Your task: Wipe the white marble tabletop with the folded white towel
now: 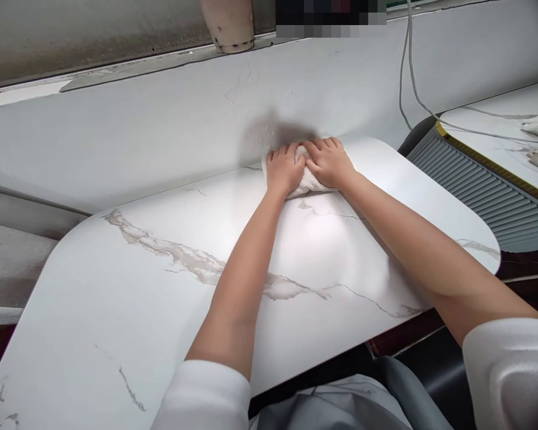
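Note:
Both arms reach forward across a white marble-patterned table. A folded whitish cloth lies at its back edge, close to the wall. My left hand presses on the cloth's left part, with the fingers bent over it. On its right part rests my right hand, gripping it in the same way. The two thumbs nearly meet in the middle. Part of the cloth is hidden beneath the hands.
Behind the table rises a white wall with a ledge, where a cup stands. Thin grey cables hang at the right. Another table with a ribbed side is beyond them. A dark chair shows below the front edge.

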{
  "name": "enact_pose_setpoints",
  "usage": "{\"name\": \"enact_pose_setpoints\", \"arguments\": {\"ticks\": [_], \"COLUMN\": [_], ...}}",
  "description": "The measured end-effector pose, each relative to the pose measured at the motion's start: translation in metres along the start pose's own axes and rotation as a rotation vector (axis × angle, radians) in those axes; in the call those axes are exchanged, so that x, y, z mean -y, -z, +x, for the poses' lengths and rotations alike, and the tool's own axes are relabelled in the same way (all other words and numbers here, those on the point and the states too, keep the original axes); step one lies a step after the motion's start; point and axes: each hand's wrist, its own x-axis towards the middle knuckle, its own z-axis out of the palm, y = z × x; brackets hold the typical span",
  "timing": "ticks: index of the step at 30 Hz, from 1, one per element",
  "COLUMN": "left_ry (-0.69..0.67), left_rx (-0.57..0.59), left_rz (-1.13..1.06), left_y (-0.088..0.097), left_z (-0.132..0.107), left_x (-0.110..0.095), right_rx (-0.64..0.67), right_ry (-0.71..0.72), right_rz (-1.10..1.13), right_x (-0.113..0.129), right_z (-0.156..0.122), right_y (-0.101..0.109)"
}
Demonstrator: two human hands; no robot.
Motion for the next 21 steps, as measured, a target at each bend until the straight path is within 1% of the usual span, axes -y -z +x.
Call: {"name": "enact_pose_setpoints", "arguments": {"ticks": [6,13,17,21], "left_ry": [-0.008,-0.015,-0.012,-0.029], "left_rx": [0.012,0.019,0.04,0.047], "left_rz": [-0.003,0.009,0.015,-0.011], "left_y": [0.003,0.009,0.014,0.023], "left_z": [-0.01,-0.034,-0.056,-0.091], "left_x": [-0.002,-0.002,-0.004,-0.006], "right_rx": [-0.045,-0.041,-0.045,-0.03], "right_ry": [-0.005,0.032,0.036,0.033], "right_rz": [0.021,0.047,0.032,-0.004], "right_x": [0.003,0.016,0.029,0.048], "right_z": [-0.008,-0.028,-0.049,-0.079], "right_y": [0.0,0.004,0.012,0.022]}}
